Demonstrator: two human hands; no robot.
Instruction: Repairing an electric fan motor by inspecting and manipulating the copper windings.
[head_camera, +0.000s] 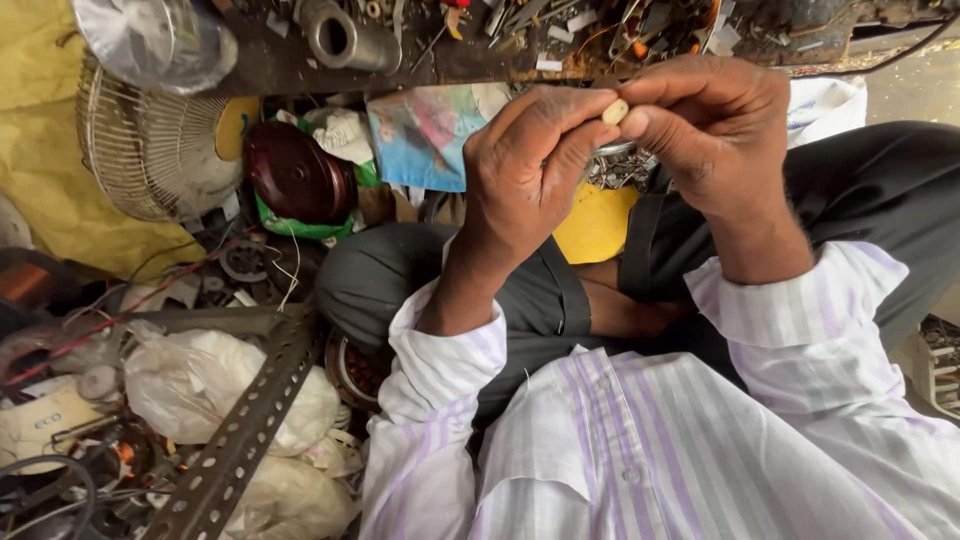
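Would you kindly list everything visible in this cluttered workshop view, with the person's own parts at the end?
small part: one, cream, pinched between both hands' fingertips
fan guard: one, pale wire, upper left
yellow sheet: one, yellow, far left
metal tube: one, grey, on the dark shelf at top
round motor part: one, dark red, beside the fan guard
printed cloth: one, blue and pink, top centre
yellow disc: one, yellow, under the hands
plastic bags: several, whitish, lower left
perforated angle bar: one, grey, lower left
trousers: dark grey, across the middle
shirt: white with lilac stripes, bottom
left hand: one, centre
right hand: one, upper right
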